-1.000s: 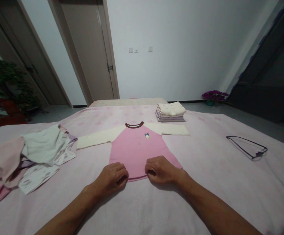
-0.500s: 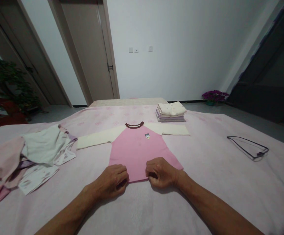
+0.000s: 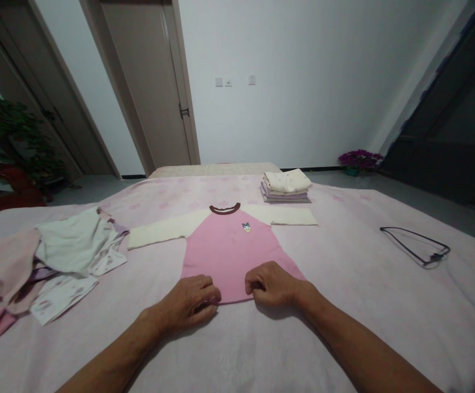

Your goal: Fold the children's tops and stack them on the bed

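A pink shirt (image 3: pixel 233 245) with cream sleeves and a brown collar lies flat and spread out, its collar at the far side. My left hand (image 3: pixel 194 300) rests on the left part of the near hem, fingers bent but apart, the thumb separate and nothing visibly gripped. On the right part of the same hem is my right hand (image 3: pixel 272 284), its fingers curled in and pinched at the cloth edge. The hem between the two hands lies straight.
Rumpled clothes (image 3: pixel 69 245) lie at the left. Beyond the right sleeve stands a folded stack (image 3: pixel 286 188). Black-framed glasses (image 3: pixel 417 245) rest at the right on the pink cover (image 3: pixel 344 327). A door and white wall stand behind.
My left hand has opened from a closed curl and shifted slightly right. My right hand has moved slightly right and up, still curled. The shirt looks nearly unchanged.
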Demonstrator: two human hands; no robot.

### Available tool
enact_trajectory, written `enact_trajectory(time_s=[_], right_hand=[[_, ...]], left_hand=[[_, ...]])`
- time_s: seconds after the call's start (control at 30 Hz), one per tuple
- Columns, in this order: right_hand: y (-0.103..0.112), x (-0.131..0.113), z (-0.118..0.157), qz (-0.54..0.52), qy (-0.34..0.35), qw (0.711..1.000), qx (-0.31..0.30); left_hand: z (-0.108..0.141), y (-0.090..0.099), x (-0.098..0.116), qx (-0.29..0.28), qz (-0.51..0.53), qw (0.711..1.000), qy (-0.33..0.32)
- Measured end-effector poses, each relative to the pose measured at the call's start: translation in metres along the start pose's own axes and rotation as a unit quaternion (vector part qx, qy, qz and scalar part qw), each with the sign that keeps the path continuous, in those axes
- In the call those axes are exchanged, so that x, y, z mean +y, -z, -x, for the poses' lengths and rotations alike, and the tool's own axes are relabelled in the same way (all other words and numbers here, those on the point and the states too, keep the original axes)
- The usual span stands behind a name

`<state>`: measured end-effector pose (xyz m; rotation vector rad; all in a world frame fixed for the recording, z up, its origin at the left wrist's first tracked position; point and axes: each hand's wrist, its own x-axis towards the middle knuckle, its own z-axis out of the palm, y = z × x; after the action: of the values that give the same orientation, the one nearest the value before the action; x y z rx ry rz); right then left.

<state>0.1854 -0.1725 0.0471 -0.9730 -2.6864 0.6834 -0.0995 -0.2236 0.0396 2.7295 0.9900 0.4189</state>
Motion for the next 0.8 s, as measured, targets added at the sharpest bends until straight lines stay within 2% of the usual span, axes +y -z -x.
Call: enact_trajectory(time_s=[0.17,0.3,0.37,0.5,0.6,0.7,0.8], right_hand=[[0.025,0.017,0.005,-0.058,-0.142,0.986,-0.065],[0.031,0.032,0.009,-0.196,-0.221,0.947,-0.128],[0.028,0.033,0.008,-0.273,-0.220,0.927,-0.137],[0.018,0.027,0.001,-0.402,-0.164,0.898,-0.079],[0.015,0.027,-0.001,-0.422,-0.163,0.881,-0.135],[0.022,0.036,0.005,-0.414,-0.217,0.862,-0.197],[0.036,0.044,0.010,-0.398,-0.242,0.861,-0.202]], left_hand=[[-0.002,-0.001,-0.006,0.002,0.047,0.999,0.014],[-0.003,-0.002,-0.008,0.000,0.058,0.998,0.006],[-0.004,-0.003,-0.007,0.003,0.063,0.998,0.004],[-0.005,-0.006,-0.003,0.004,0.078,0.997,-0.007],[-0.004,-0.007,0.000,-0.002,0.088,0.996,-0.008],[-0.003,-0.006,0.002,-0.018,0.126,0.991,0.027],[-0.004,-0.001,-0.001,-0.033,0.216,0.972,0.089]])
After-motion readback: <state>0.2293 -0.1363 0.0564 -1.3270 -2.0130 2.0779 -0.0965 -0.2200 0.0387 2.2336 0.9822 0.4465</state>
